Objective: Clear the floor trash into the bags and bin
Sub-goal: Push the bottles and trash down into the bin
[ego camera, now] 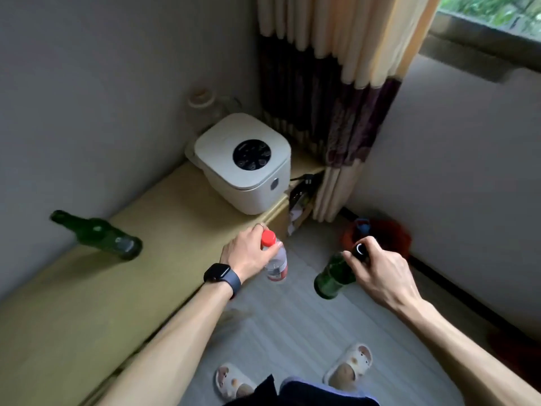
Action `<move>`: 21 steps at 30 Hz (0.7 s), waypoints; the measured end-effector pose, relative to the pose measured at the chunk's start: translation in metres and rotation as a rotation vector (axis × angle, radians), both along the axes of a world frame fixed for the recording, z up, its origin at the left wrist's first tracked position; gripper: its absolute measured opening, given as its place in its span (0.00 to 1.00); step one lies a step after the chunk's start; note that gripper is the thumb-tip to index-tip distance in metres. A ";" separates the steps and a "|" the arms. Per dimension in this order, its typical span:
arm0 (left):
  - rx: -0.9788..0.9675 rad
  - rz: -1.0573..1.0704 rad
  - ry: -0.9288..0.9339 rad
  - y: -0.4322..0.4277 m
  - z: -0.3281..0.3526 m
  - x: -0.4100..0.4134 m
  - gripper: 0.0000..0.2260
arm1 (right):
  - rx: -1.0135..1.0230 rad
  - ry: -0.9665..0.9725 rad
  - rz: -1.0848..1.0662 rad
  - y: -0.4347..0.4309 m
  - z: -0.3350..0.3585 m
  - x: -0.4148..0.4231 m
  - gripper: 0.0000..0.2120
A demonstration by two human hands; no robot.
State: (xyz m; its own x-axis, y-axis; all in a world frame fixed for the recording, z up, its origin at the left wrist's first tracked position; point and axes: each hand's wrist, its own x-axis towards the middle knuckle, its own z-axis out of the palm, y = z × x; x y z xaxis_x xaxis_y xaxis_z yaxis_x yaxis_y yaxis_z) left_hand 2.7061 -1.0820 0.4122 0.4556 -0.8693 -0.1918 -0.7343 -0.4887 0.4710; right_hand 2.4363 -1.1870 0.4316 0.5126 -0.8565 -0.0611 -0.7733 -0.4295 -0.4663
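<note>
1. Standing on the pale floor (292,332) at the bottom of the view are two feet in white slippers (234,382).
2. A dark smartwatch (218,272) sits on the left wrist.
3. The left hand (248,253) has its fingers curled round the neck of a clear plastic bottle (276,263) with a red cap, holding it above the floor just beside the edge of the yellow ledge (87,288).
4. The right hand (383,273) grips the neck of a green glass bottle (333,276), which hangs tilted over the floor, base towards the camera.
5. A red fluffy thing (380,232) lies on the floor beyond that hand, against the wall; I cannot tell what it is.
6. A second green bottle (99,234) stands on the ledge to the left, near the wall.
7. A white rice cooker (243,165) sits at the ledge's far end.
8. A cream and purple curtain (330,83) hangs behind it.
</note>
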 end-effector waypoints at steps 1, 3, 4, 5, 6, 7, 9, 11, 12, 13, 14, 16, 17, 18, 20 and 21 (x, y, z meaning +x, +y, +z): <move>0.009 -0.015 0.017 -0.027 -0.009 -0.031 0.17 | 0.017 0.021 -0.026 -0.018 -0.005 -0.033 0.16; 0.047 -0.054 0.045 -0.074 -0.023 -0.085 0.17 | 0.022 0.053 -0.074 -0.051 -0.014 -0.087 0.15; 0.083 -0.089 0.046 -0.100 -0.031 -0.118 0.17 | 0.031 0.070 -0.122 -0.071 -0.019 -0.122 0.15; 0.109 -0.106 0.040 -0.117 -0.037 -0.139 0.17 | 0.033 0.077 -0.154 -0.085 -0.023 -0.143 0.15; 0.132 -0.122 0.039 -0.138 -0.043 -0.162 0.17 | 0.022 0.096 -0.180 -0.103 -0.029 -0.166 0.14; 0.146 -0.123 0.045 -0.146 -0.048 -0.175 0.17 | 0.024 0.104 -0.205 -0.112 -0.032 -0.177 0.14; 0.184 -0.151 0.032 -0.175 -0.065 -0.207 0.17 | 0.038 0.134 -0.248 -0.140 -0.045 -0.204 0.13; 0.237 -0.181 0.034 -0.199 -0.086 -0.229 0.17 | 0.064 0.171 -0.275 -0.165 -0.063 -0.222 0.12; 0.258 -0.186 0.029 -0.209 -0.097 -0.235 0.17 | 0.064 0.176 -0.287 -0.176 -0.073 -0.228 0.11; 0.281 -0.194 0.027 -0.220 -0.109 -0.238 0.17 | 0.075 0.183 -0.294 -0.187 -0.083 -0.232 0.11; 0.302 -0.198 0.024 -0.232 -0.123 -0.243 0.17 | 0.084 0.192 -0.297 -0.199 -0.095 -0.237 0.11; 0.334 -0.182 0.021 -0.256 -0.157 -0.249 0.19 | 0.111 0.212 -0.298 -0.226 -0.125 -0.243 0.10; 0.342 -0.174 0.019 -0.262 -0.165 -0.249 0.19 | 0.117 0.206 -0.301 -0.232 -0.133 -0.243 0.10; 0.349 -0.176 0.010 -0.272 -0.180 -0.250 0.20 | 0.127 0.202 -0.313 -0.243 -0.147 -0.243 0.10; 0.339 -0.189 -0.031 -0.291 -0.210 -0.253 0.20 | 0.130 0.204 -0.306 -0.264 -0.175 -0.241 0.10; 0.342 -0.194 -0.041 -0.299 -0.226 -0.255 0.20 | 0.151 0.204 -0.306 -0.274 -0.191 -0.240 0.11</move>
